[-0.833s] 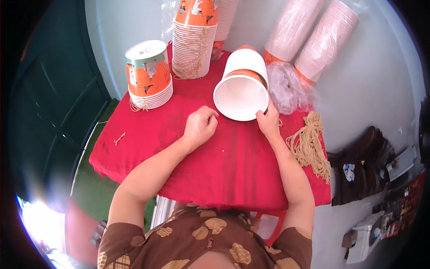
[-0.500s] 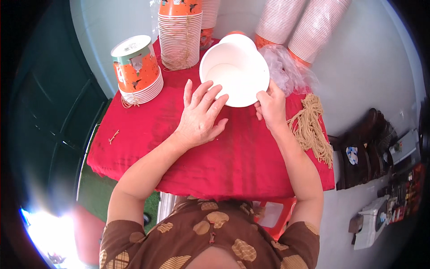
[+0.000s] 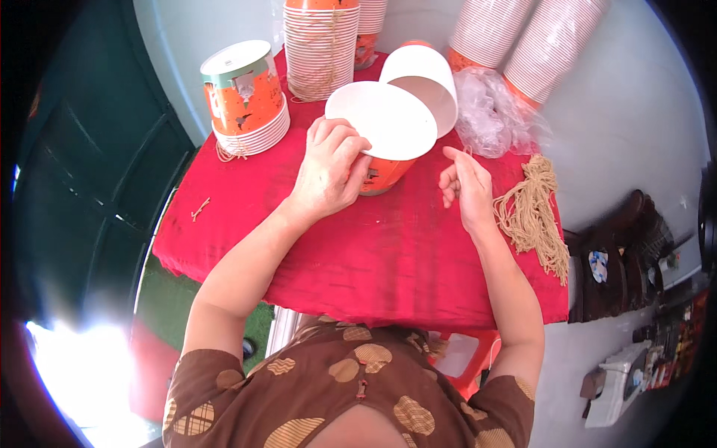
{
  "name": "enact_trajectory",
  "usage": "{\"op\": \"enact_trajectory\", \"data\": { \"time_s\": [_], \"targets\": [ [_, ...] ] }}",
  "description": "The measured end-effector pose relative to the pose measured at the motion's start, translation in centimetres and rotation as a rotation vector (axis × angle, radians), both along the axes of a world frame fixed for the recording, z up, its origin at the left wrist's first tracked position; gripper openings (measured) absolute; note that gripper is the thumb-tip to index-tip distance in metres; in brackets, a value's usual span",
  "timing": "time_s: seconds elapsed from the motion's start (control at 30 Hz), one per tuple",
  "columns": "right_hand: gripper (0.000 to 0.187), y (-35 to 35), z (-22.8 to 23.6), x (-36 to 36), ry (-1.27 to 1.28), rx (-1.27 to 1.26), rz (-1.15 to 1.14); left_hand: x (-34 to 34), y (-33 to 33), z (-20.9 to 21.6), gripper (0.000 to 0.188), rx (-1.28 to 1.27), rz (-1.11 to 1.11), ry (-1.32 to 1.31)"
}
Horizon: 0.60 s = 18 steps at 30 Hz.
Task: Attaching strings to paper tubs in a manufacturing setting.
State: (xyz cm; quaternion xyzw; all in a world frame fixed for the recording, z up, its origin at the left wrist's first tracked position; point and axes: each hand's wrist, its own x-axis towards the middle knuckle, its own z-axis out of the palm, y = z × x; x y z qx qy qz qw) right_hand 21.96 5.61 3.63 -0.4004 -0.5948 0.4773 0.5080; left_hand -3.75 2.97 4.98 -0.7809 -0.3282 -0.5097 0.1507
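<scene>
A paper bucket [image 3: 390,173] with a white inside and an orange printed outside is tilted above the red-covered table, its mouth turned up toward me. My left hand [image 3: 328,168] grips its left side, with the fingers at the rim and the thumb lower down. To the right of it, my right hand [image 3: 469,190] is apart from the bucket, its fingers loosely bent and parted. Just behind lies another white-lined bucket [image 3: 422,67] on its side, partly covered by the held one.
The red cloth [image 3: 358,257] covers the table. Upturned nested buckets [image 3: 243,93] stand at left, with a tall stack [image 3: 320,52] behind. Wrapped stacks [image 3: 556,48] and crumpled clear plastic [image 3: 489,112] are at back right. A bundle of beige strings [image 3: 534,216] hangs near the right edge.
The bucket has tipped and dropped nearer, showing its orange outside. My left hand has closed on its side, while my right hand has let go and moved right.
</scene>
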Motion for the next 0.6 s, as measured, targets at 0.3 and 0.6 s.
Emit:
{"op": "enact_trajectory", "data": {
  "time_s": [0.3, 0.6],
  "targets": [
    [0.029, 1.0, -4.2, 2.4, 0.068, -0.054, -0.062, -0.7, -1.3, 1.3, 0.05, -0.049, 0.122, 0.026],
    [0.025, 1.1, -5.2, 3.1, -0.078, -0.077, -0.075, 0.6, -6.4, -1.6, 0.007, -0.612, -0.013, -0.011]
  ]
}}
